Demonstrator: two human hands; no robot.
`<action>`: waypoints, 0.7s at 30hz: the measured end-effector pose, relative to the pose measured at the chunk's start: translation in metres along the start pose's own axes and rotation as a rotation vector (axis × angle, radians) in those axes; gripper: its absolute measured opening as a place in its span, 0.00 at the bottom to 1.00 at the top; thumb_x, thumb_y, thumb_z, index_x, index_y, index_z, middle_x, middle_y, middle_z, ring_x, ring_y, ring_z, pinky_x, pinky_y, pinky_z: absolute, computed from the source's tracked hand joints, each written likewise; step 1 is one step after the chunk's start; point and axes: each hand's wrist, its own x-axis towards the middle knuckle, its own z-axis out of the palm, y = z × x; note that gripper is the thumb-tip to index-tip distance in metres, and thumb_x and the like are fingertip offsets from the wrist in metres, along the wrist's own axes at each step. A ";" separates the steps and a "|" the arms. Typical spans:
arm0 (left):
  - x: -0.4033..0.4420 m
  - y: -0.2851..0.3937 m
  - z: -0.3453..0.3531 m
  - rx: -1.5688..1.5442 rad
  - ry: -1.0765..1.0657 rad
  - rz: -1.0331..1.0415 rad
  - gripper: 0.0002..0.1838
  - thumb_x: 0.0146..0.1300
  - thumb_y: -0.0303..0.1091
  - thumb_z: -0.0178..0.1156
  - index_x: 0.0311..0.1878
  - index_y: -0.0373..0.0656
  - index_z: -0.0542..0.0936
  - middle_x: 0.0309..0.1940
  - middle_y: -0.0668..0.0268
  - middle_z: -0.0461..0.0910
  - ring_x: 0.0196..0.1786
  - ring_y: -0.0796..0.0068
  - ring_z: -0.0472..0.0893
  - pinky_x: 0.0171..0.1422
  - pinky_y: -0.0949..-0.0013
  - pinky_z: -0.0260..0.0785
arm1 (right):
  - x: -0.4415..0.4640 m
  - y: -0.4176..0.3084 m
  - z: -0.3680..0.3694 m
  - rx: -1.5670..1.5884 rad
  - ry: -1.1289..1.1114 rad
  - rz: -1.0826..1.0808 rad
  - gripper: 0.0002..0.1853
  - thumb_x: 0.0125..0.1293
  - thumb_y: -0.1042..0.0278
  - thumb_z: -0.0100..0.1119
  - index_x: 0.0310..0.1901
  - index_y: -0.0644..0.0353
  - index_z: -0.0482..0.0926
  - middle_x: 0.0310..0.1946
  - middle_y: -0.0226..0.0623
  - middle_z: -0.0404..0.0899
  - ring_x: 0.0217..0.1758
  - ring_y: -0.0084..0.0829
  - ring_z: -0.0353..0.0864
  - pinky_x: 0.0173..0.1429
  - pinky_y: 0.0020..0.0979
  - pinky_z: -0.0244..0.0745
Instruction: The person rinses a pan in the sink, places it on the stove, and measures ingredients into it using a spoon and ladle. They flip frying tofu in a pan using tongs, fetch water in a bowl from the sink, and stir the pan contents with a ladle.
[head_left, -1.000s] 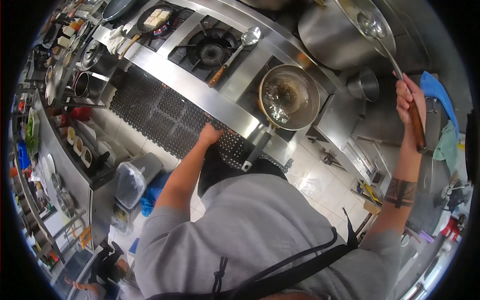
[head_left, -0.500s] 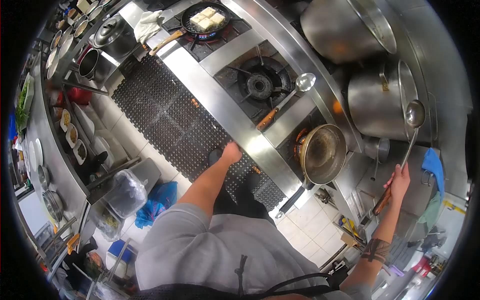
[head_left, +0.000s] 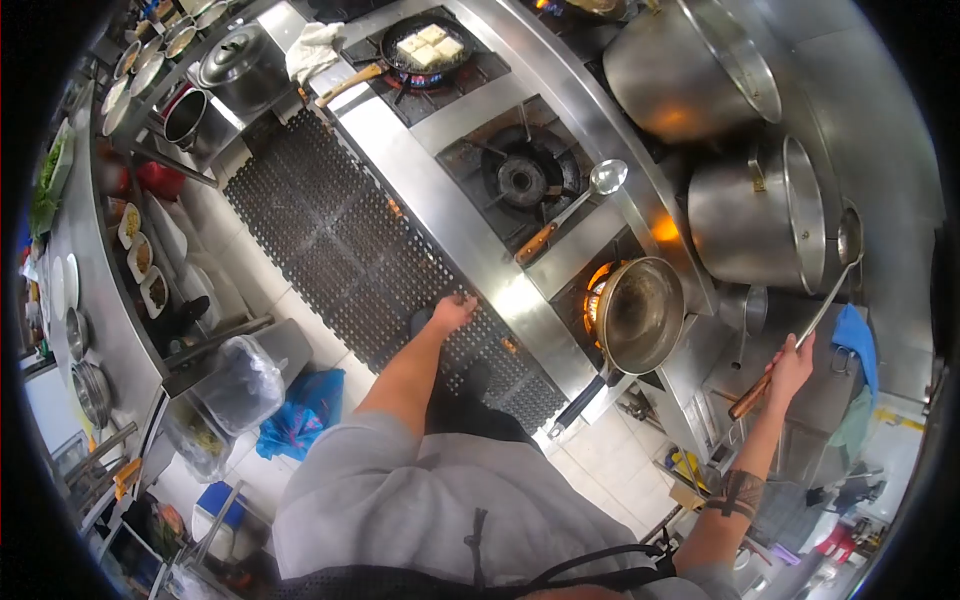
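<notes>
My right hand [head_left: 790, 368] is wrapped round a long-handled ladle [head_left: 829, 297], below its steel shaft on the wooden grip. The ladle's bowl is raised beside the rim of a tall stockpot [head_left: 752, 222] and shows narrow, turned partly sideways. My left hand [head_left: 456, 312] hangs over the floor mat near the stove's front edge, fingers loosely curled but apart, with nothing in them. Between my hands a worn, bare-looking pan [head_left: 643, 315] sits on a lit burner, flame [head_left: 595, 302] at its left side. Its dark handle [head_left: 582, 402] points towards me.
A large spoon with a wooden handle [head_left: 537, 243] lies across the stove by the unlit middle burner [head_left: 521, 181]. Pale blocks [head_left: 430, 45] fry in a black frying pan [head_left: 384, 48] farther off. Another big stockpot [head_left: 665, 85] stands behind. A blue cloth [head_left: 855, 345] hangs at right.
The ladle has shifted right and its bowl has turned sideways. My left hand has opened slightly from a fist. The flame under the near pan looks bigger. The view has shifted a little.
</notes>
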 end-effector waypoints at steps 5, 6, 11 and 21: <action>-0.049 -0.053 -0.027 0.600 0.049 0.018 0.33 0.63 0.59 0.63 0.48 0.31 0.85 0.49 0.43 0.84 0.58 0.47 0.82 0.63 0.53 0.73 | 0.007 0.022 -0.004 0.000 -0.092 -0.004 0.30 0.74 0.72 0.55 0.76 0.53 0.63 0.22 0.26 0.68 0.16 0.16 0.66 0.16 0.25 0.65; -0.065 -0.059 -0.037 0.608 0.074 0.027 0.33 0.63 0.59 0.63 0.48 0.31 0.85 0.49 0.43 0.84 0.58 0.47 0.82 0.63 0.53 0.73 | 0.004 0.020 -0.007 0.036 -0.099 -0.012 0.30 0.74 0.72 0.55 0.76 0.53 0.63 0.22 0.27 0.68 0.16 0.17 0.66 0.16 0.25 0.65; -0.172 -0.105 -0.079 0.587 0.308 -0.181 0.30 0.64 0.57 0.63 0.43 0.32 0.86 0.43 0.44 0.86 0.53 0.47 0.84 0.60 0.53 0.75 | 0.008 0.035 -0.022 0.078 -0.219 -0.023 0.26 0.74 0.71 0.54 0.72 0.58 0.69 0.23 0.27 0.68 0.16 0.18 0.64 0.16 0.27 0.63; -0.358 -0.224 -0.044 0.331 0.689 -0.158 0.31 0.68 0.58 0.56 0.32 0.33 0.87 0.33 0.45 0.86 0.44 0.44 0.85 0.56 0.49 0.75 | -0.154 -0.022 -0.033 1.206 -1.059 0.076 0.21 0.75 0.70 0.53 0.67 0.52 0.66 0.26 0.25 0.68 0.17 0.15 0.62 0.15 0.19 0.60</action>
